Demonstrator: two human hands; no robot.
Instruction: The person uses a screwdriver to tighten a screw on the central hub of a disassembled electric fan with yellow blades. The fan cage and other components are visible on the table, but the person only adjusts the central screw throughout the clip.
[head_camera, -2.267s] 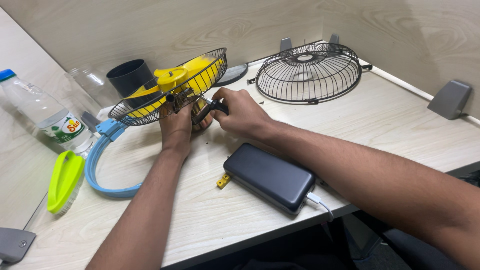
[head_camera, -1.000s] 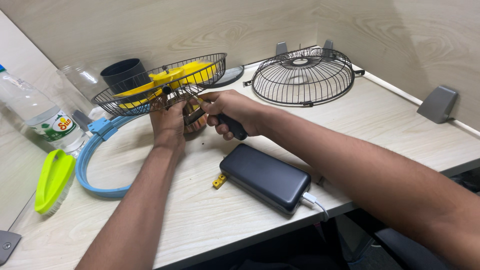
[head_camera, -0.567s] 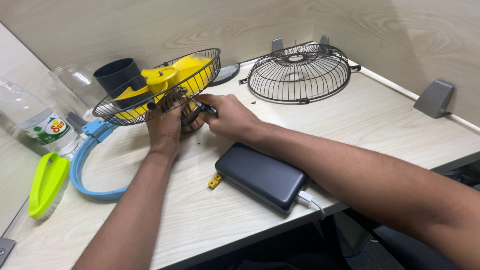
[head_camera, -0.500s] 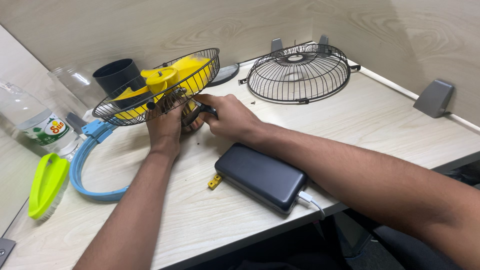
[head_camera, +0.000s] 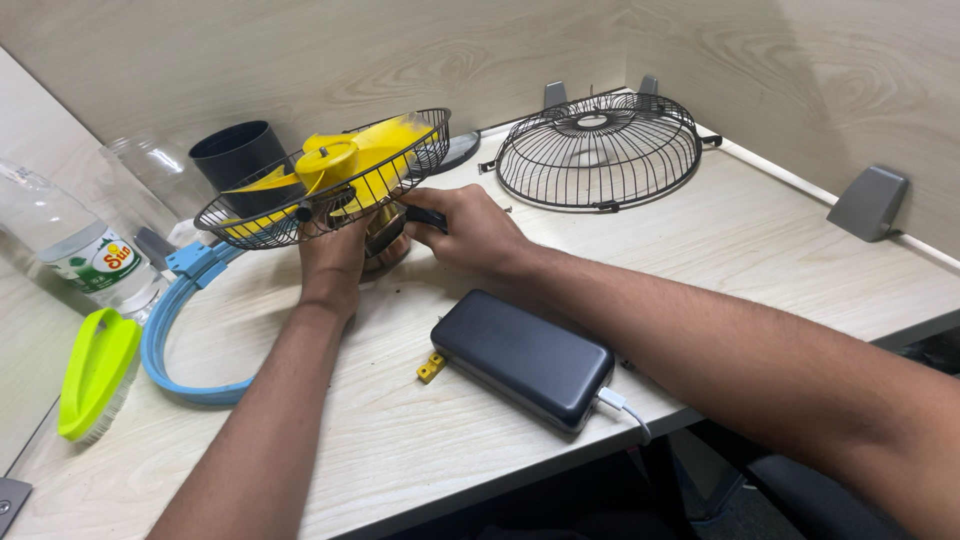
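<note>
A black wire fan guard (head_camera: 400, 170) with yellow blades (head_camera: 330, 165) inside tilts above the desk. Under it my left hand (head_camera: 335, 255) grips the fan's motor body (head_camera: 385, 235), which is mostly hidden. My right hand (head_camera: 470, 230) is closed on a black-handled tool (head_camera: 425, 216), its tip aimed at the motor beneath the guard. The tool's tip is hidden.
A second black wire guard (head_camera: 600, 150) lies dome-up at the back. A black power bank (head_camera: 525, 357) with a white cable and a small yellow piece (head_camera: 431, 368) sits near the front edge. At left are a blue ring (head_camera: 165, 330), a green brush (head_camera: 95, 370), a plastic bottle (head_camera: 75, 245) and a dark cup (head_camera: 235, 155).
The tool's handle swung out to the right a second ago and has come back in under the guard. The left hand keeps its hold on the fan.
</note>
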